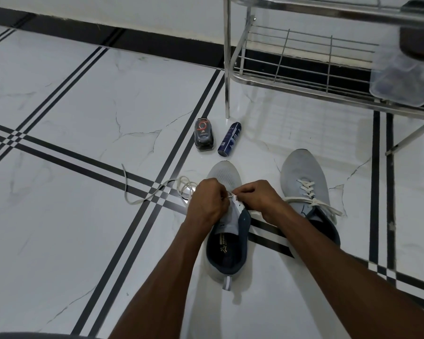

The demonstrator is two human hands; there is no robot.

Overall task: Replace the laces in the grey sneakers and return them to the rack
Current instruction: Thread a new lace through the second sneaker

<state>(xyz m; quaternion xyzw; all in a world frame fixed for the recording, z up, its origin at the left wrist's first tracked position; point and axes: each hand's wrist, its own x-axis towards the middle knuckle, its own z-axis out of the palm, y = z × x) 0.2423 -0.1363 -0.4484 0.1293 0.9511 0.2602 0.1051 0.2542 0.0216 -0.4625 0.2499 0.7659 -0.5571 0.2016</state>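
Note:
Two grey sneakers stand on the tiled floor, toes pointing away from me. The left sneaker [227, 243] is below my hands, its tongue pulled up. My left hand [208, 201] and my right hand [261, 198] meet over its eyelets, both pinching a white lace [233, 197]. The lace's loose length [154, 189] trails in loops over the floor to the left. The right sneaker [306, 182] is laced with a white lace, its ends lying loose across the shoe.
A metal shoe rack [304, 77] stands at the back right, with a clear plastic box [402, 81] and a dark shoe on it. A black shoe-polish bottle [204, 135] and a blue spray can [229, 139] lie on the floor ahead of the sneakers.

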